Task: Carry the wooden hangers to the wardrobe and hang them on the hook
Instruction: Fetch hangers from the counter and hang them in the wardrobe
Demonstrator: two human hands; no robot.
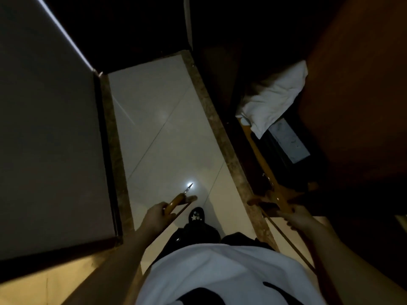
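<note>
My left hand [157, 217] is closed around a wooden hanger [176, 202], whose metal hook glints above the pale floor. My right hand [296, 217] grips a second wooden hanger [279, 198]; its long arm runs up and left into the dark open wardrobe [264, 106], and its thin lower bar slants down past my wrist. The wardrobe's hook or rail is not visible in the dim light.
A narrow white tiled floor [167, 128] with a brown marble border runs ahead. A grey wall panel [48, 139] stands on the left. Inside the wardrobe lie a white folded cloth [273, 102] and a dark box [288, 146]. My black shoe [196, 215] steps forward.
</note>
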